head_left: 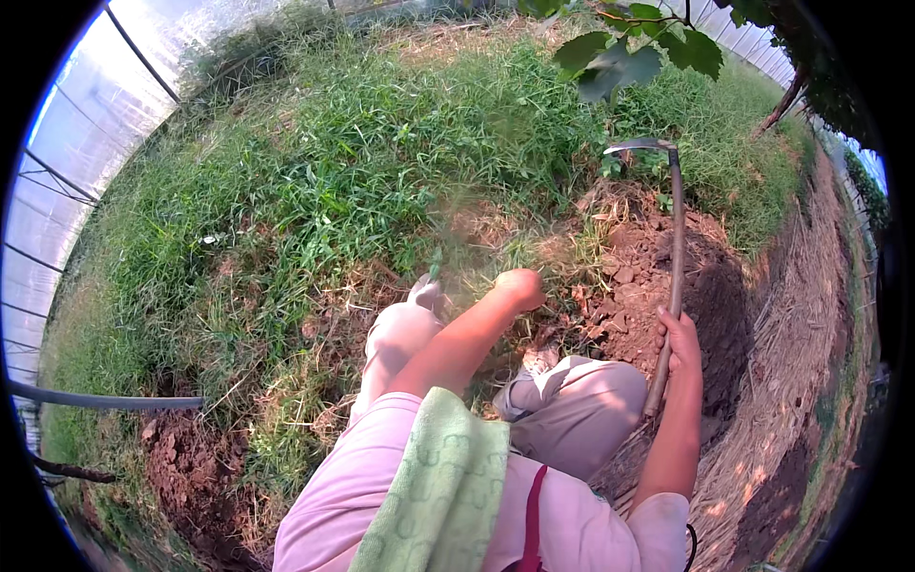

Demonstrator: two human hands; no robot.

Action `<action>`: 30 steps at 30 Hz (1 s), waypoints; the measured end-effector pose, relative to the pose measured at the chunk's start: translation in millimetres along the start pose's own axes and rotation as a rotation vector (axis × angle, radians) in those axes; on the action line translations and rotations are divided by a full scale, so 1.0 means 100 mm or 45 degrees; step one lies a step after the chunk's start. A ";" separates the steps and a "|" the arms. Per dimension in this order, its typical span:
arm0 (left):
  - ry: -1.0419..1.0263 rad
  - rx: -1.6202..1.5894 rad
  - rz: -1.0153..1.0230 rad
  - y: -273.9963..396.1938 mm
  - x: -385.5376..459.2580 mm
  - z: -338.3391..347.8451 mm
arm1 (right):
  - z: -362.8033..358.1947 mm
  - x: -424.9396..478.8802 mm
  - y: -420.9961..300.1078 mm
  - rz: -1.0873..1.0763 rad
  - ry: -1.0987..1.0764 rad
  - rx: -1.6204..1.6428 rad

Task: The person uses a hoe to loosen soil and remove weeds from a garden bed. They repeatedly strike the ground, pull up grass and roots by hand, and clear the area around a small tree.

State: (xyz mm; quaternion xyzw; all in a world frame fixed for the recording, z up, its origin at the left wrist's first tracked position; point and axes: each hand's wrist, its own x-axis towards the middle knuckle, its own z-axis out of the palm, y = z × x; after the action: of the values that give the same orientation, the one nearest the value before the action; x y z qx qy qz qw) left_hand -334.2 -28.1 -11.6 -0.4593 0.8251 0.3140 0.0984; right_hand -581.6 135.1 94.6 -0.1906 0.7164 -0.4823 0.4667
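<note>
My right hand [679, 342] is closed around the lower part of a sickle's wooden handle [676, 257]. The sickle's curved metal blade [638, 144] points left at the top, over the weeds beyond the soil mound. In front of my knees, my left hand [522, 289] is low over cut or dry grass [532, 250], its back towards me and its fingers curled under. Whether it grips any stems is hidden. Blurred green stalks [465, 222] rise just beyond and left of this hand.
Reddish clods [625, 286] form a mound beside the right hand. Dense green weeds [343, 179] spread ahead. Vine leaves [622, 61] hang at the top right. A dark hose or pipe [107, 399] juts in from the left. Straw [793, 329] covers the ground at right.
</note>
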 end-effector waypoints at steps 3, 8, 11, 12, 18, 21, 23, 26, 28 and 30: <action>0.092 0.007 0.002 -0.04 -0.35 -0.40 | 0.25 0.01 -0.17 0.060 -0.177 0.330; 0.395 -0.121 -0.002 -0.74 -0.95 -0.99 | 1.09 -0.09 0.11 0.147 -0.489 0.741; 0.483 -0.206 -0.111 -1.06 -1.30 -1.29 | 1.48 -0.13 0.65 0.352 -0.556 0.792; 0.511 -0.271 -0.139 -1.18 -1.38 -1.35 | 1.62 -0.23 0.79 0.393 -0.545 0.745; 0.750 -0.525 -0.129 -1.62 -1.28 -1.41 | 2.11 -0.49 1.95 0.836 -0.446 0.457; 0.802 -0.870 -0.132 -1.90 -1.05 -1.15 | 2.21 -0.57 2.20 0.943 -0.479 0.258; 0.846 -0.924 -0.117 -2.06 -0.98 -0.87 | 2.26 -0.51 2.15 0.846 -0.476 0.162; 0.620 -0.960 -0.184 -1.94 -1.05 -1.01 | 2.40 -0.38 1.68 0.720 -0.454 0.253; 0.692 -1.156 -0.043 -2.01 -1.05 -1.16 | 2.61 -0.10 1.45 0.617 -0.409 0.331; 0.731 -1.285 0.006 -2.05 -1.15 -1.27 | 2.78 0.31 1.37 0.523 -0.325 0.372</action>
State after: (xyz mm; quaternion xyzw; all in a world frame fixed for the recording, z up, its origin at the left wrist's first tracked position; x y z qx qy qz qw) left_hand -86.2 -103.2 52.1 -0.5141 0.5680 0.5317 -0.3611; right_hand -335.2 33.0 -66.9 -0.0311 0.5984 -0.4479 0.6636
